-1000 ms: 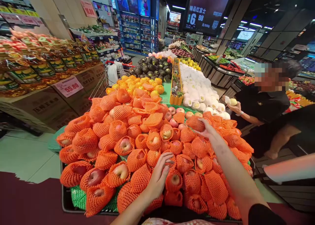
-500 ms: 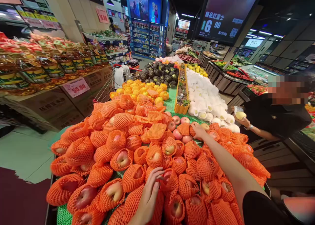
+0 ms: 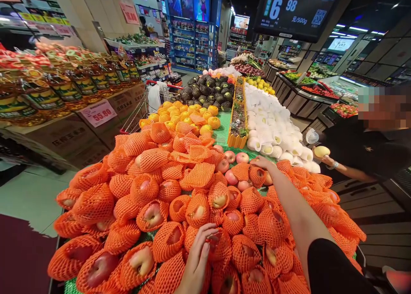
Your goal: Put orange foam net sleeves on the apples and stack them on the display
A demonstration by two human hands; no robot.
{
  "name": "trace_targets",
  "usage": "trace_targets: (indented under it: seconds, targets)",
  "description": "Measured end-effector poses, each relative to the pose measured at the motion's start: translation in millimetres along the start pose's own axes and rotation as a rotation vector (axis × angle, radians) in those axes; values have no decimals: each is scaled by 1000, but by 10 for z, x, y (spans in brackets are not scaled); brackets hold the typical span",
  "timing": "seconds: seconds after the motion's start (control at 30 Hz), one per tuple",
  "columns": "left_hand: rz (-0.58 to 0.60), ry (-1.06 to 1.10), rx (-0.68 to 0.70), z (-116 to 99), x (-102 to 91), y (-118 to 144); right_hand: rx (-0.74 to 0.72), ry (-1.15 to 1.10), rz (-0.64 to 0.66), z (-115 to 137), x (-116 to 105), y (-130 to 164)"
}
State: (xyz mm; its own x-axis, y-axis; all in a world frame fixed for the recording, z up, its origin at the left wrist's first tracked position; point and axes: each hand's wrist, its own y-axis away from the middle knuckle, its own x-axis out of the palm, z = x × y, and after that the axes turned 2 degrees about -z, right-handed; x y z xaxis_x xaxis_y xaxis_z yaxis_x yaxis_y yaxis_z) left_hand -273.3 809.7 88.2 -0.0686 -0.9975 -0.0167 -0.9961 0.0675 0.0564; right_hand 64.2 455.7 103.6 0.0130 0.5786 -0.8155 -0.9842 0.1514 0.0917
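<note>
My left hand (image 3: pixel 197 255) is low in the middle, fingers stretched out and slightly bent, with nothing in it. It hovers over or rests lightly on apples in orange foam nets (image 3: pixel 220 242); contact is unclear. My right hand (image 3: pixel 266 162) reaches far across the display to the back of the apple heap, its fingers extended leftward over the apples there. Its fingertips are partly hard to make out. Close to it lie bare pink apples (image 3: pixel 242 157) and a netted apple (image 3: pixel 257 176).
Beyond are yellow-orange fruits (image 3: pixel 180 114), dark netted fruits (image 3: pixel 205 92), a planter (image 3: pixel 237 122) and white-netted fruits (image 3: pixel 272 127). A person (image 3: pixel 369 144) at right holds a pale yellow fruit (image 3: pixel 321 151). Oil bottles (image 3: pixel 90 79) and a cart (image 3: pixel 138 112) stand left.
My right hand has shifted off the netted apple, a little up and back to the bare apples behind. My left hand stays nearly in place. The view has tilted slightly down.
</note>
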Motion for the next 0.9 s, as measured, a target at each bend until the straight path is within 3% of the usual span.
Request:
trace_targets:
  seconds: [0.13, 0.23, 0.33, 0.43, 0.57, 0.7, 0.8, 0.9]
  targets:
    - [57, -106, 60, -102, -32, -133, 77, 1, 13, 7, 137, 12]
    - [141, -243, 217, -280, 85, -424, 69, 2, -64, 66, 123, 66]
    - [161, -323, 379, -455, 420, -868, 16, -27, -197, 172, 9, 225]
    - [127, -475, 385, -543, 844, -1362, -32, -86, -279, 253, -230, 549]
    - [169, -821, 398, -548, 1200, -1879, -65, -315, -196, 230, -650, 1338]
    - [209, -864, 372, -533, 1245, -2045, -66, -531, -157, 153, -898, 2420]
    - [214, -884, 394, -593, 1152, -1951, -57, -510, -174, 164, -828, 3172]
    - [132, -903, 502, -720, 961, -1701, -64, -404, -124, 241, -518, 3754]
